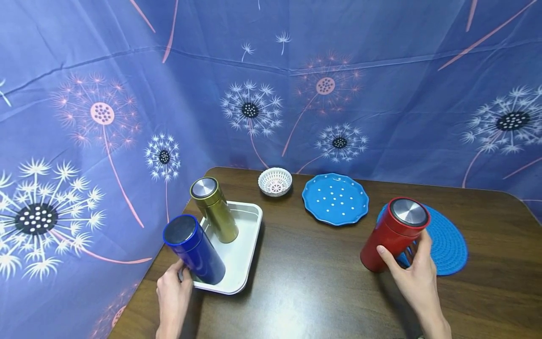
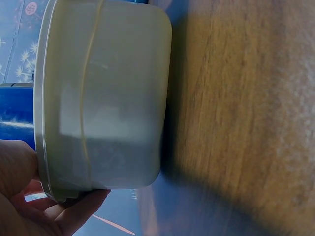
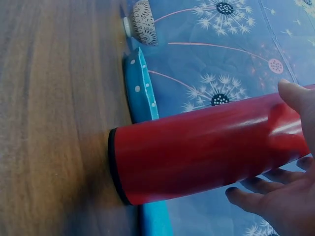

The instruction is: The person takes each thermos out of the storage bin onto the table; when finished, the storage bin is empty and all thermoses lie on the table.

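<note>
In the head view, my left hand is at the near left corner of a white tray. Thumb and fingers pinch the tray's rim, as the left wrist view shows beside the tray wall. A blue thermos with a dark lid stands in the tray, nearest that hand. Behind it, also in the tray, is a gold thermos with a silver lid. On the right, my right hand grips a red thermos, thumb on one side and fingers on the other. Its black-edged base is right at the tabletop.
A blue dotted plate with a wavy rim lies at the back, beside a small white patterned bowl. Partly behind the red thermos lies a round blue woven mat. Blue dandelion-print cloth hangs behind and left of the wooden table.
</note>
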The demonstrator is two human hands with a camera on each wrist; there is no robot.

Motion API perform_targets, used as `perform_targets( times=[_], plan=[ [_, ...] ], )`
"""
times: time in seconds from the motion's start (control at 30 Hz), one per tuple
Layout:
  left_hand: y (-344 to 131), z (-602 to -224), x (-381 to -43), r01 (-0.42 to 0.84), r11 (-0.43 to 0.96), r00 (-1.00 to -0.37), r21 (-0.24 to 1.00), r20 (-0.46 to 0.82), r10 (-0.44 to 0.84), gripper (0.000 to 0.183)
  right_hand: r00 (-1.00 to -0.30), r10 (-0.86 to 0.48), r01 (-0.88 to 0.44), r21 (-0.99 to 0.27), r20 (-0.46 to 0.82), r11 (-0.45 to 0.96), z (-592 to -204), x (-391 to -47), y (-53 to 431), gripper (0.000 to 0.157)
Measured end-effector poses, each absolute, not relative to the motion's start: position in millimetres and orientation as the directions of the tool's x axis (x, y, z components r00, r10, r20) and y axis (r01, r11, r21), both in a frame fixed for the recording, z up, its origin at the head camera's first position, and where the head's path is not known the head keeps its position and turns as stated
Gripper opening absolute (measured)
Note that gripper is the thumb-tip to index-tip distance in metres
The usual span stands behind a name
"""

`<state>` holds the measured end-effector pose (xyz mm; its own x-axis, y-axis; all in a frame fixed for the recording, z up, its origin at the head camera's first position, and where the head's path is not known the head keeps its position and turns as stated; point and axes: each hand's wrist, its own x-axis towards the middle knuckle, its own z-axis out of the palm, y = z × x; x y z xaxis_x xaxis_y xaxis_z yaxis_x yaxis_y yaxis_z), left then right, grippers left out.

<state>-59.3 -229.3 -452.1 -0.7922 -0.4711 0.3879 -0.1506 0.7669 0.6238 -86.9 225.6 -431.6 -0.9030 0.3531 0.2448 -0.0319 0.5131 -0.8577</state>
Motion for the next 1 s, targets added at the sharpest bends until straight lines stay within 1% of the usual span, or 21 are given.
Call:
perform_targets(
  times=[0.13,0.3,0.43,0.67,0.83,1.0],
  plan=[
    [-230,-452,-59,-0.151,0.765,-0.792,0.626,0.387,-0.472,0.026,-0.914,0.337,-0.036,-0.871,0.228,0.490,-430,-83,225,0.103],
    [-231,-451,-58,-0.159,0.766,-0.795,0.623,0.379,-0.473,0.026,-0.927,0.325,-0.003,-0.873,0.185,0.489,-434,-73,223,0.110],
    [-232,-451,-57,-0.163,0.763,-0.797,0.625,0.373,-0.476,0.026,-0.933,0.326,0.034,-0.864,0.153,0.502,-439,-60,221,0.113],
    [-232,-451,-57,-0.158,0.759,-0.795,0.631,0.374,-0.477,0.027,-0.927,0.342,0.059,-0.838,0.155,0.542,-444,-37,213,0.117],
    [-231,-452,-58,-0.157,0.756,-0.803,0.635,0.363,-0.472,0.027,-0.911,0.388,0.094,-0.846,0.139,0.525,-446,-23,204,0.120],
    [-231,-452,-60,-0.150,0.763,-0.805,0.629,0.370,-0.463,0.027,-0.907,0.398,0.095,-0.854,0.138,0.512,-445,-15,191,0.120]
  ],
)
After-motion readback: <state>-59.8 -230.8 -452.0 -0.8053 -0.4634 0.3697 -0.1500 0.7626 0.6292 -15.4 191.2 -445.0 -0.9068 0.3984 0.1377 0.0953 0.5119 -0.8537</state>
